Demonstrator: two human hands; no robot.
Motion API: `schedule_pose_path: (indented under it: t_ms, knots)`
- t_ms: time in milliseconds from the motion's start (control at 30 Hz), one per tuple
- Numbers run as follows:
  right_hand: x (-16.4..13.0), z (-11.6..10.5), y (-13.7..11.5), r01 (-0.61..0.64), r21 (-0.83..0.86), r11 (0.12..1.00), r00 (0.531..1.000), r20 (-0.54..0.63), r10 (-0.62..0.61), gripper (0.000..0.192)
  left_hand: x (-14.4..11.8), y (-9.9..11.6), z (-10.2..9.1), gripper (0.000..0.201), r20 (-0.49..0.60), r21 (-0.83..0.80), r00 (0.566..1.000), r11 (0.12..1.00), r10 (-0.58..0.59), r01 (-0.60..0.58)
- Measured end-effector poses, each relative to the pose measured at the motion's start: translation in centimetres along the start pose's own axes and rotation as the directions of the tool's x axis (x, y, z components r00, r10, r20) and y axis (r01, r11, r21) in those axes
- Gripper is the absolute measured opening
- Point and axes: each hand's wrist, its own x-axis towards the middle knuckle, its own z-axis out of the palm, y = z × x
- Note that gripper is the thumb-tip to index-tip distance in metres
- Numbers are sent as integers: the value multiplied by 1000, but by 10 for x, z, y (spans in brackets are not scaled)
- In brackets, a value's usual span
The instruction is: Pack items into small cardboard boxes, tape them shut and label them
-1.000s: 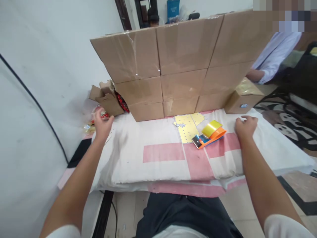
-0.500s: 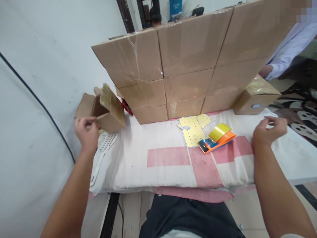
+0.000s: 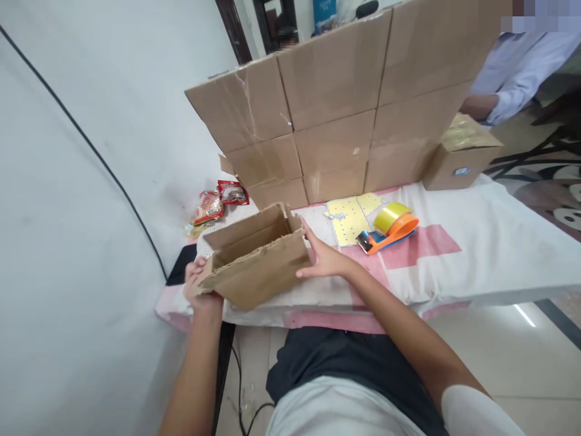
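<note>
— Where is the open cardboard box point(image 3: 256, 260)?

— You hold it at the near edge of the cloth-covered table point(image 3: 476, 242). Your left hand point(image 3: 200, 290) is clenched on its left end; your right hand point(image 3: 324, 257) presses flat, fingers extended, against its right end.

— And around it?

— A tape dispenser point(image 3: 388, 229) lies on a yellow sheet point(image 3: 347, 218) to the right, snack packets point(image 3: 220, 203) behind, before a wall of stacked boxes point(image 3: 340, 109).

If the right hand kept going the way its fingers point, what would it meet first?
The right hand lies flat against the end of the open cardboard box, fingers pointing up and away. Going on, it would probably reach the stacked cartons; depth is unclear.
</note>
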Motion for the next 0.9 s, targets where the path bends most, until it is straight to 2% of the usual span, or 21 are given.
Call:
schedule_pose_path:
  t_ms: [67,100,167,233,333,400,467,533,567,600,633,667,767,833,900]
  knots:
    - [5,3,18,-18,79,997,998,-52,22,137,13,-19,23,43,65,-78,998,996,-25,30]
    - [5,1,26,-26,102,994,995,-97,36,135,21,-28,32,43,96,-17,995,999,-41,43]
    - [-1,-2,38,-55,112,992,976,-204,77,131,42,-45,43,38,87,246,995,969,-46,23]
    - [-8,-2,47,-81,69,994,943,-317,99,127,72,-58,47,29,49,527,998,850,-36,5]
    - [-16,3,54,-77,-62,995,903,-428,43,129,127,-69,45,26,13,724,1000,690,-13,-1]
    - [-17,7,55,-64,-127,990,890,-456,0,130,164,-75,43,44,9,843,999,538,-32,9]
    - [-16,8,53,-53,-171,984,893,-449,-30,130,194,-82,42,69,-20,954,995,297,-102,49]
    - [-16,7,51,-38,-218,975,908,-416,-57,129,216,-88,42,87,-79,994,982,56,-171,90]
    - [-17,7,50,-32,-239,970,915,-397,-67,129,222,-90,42,91,-105,994,976,-28,-189,101]
    - [-18,6,50,-30,-255,966,920,-384,-73,127,227,-92,42,93,-118,992,974,-65,-196,107]
    - [-19,5,50,-33,-268,963,924,-376,-73,126,230,-92,41,91,-115,992,974,-71,-196,103]
    - [-19,4,50,-41,-277,960,926,-372,-68,125,232,-91,40,87,-98,995,977,-38,-187,92]
    - [-20,3,50,-55,-293,954,926,-372,-61,125,237,-80,34,66,-41,983,994,172,-101,58]
    - [-20,2,50,-43,-301,953,922,-378,-78,124,241,-66,28,50,-62,957,998,283,-22,65]
    - [-19,2,50,-27,-307,951,922,-376,-95,122,243,-46,21,41,-109,945,992,317,59,85]
